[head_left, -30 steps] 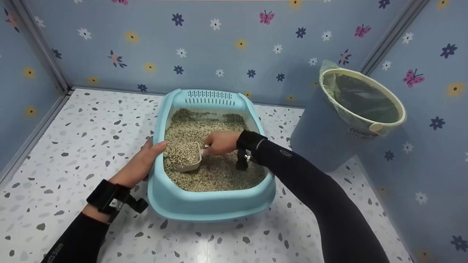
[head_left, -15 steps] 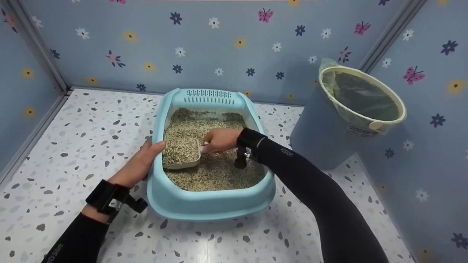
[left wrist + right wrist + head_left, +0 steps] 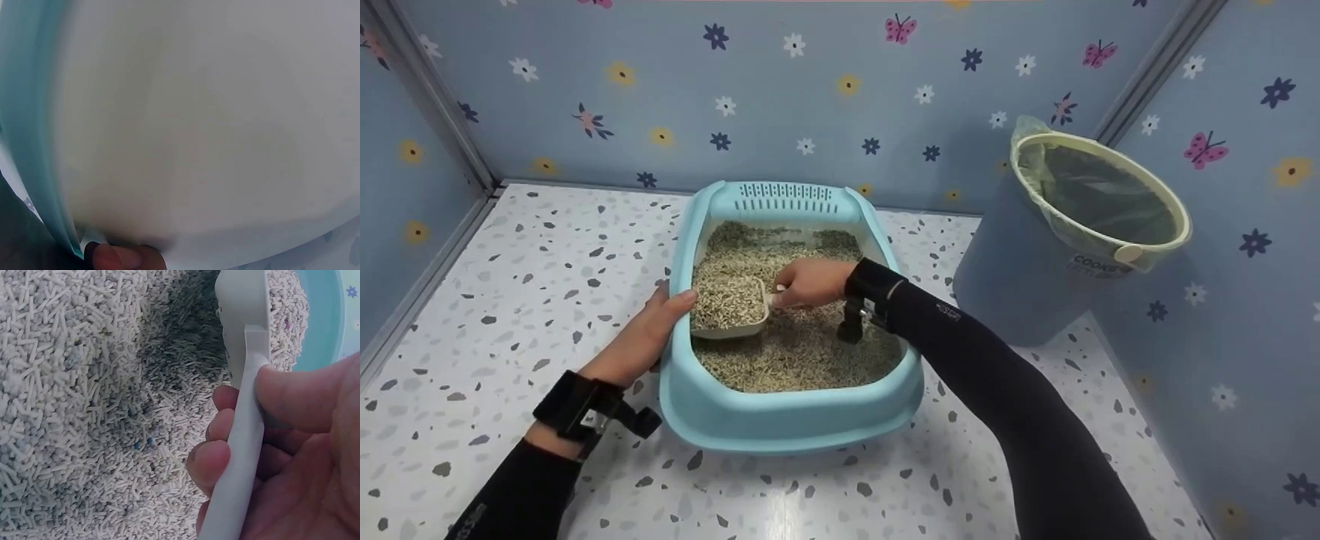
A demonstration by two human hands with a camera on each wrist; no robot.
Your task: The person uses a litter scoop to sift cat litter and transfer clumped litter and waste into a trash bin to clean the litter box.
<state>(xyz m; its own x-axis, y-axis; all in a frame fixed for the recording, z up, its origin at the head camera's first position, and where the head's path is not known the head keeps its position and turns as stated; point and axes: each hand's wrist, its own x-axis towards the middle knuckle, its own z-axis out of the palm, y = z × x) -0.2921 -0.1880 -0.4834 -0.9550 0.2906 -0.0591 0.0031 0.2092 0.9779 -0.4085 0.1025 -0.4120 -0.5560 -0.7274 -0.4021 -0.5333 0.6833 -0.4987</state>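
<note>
A light-blue litter box point(image 3: 791, 424) stands on the floor, filled with pale pellet litter point(image 3: 802, 364). My left hand point(image 3: 641, 337) grips its left rim, thumb over the top. In the left wrist view, curled fingertips point(image 3: 126, 257) show below the rim, against the box's pale outer wall point(image 3: 197, 124). My right hand point(image 3: 814, 283) reaches inside and holds a cream litter scoop point(image 3: 735, 331) heaped with litter, close to the left wall. The right wrist view has fingers and thumb wrapped round the scoop's handle point(image 3: 239, 461), with the bowl tilted and a darker hollow in the litter beside it.
To the right stands a tall blue bin point(image 3: 1009, 262) with a cream rim and a thin greenish liner bag point(image 3: 1035, 161). Flower-patterned panels point(image 3: 780, 97) enclose the speckled floor point(image 3: 562, 277) at the back and sides.
The scoop has moved up and slightly left in the head view, its bowl showing more clearly above the litter. My left hand keeps its grip on the rim.
</note>
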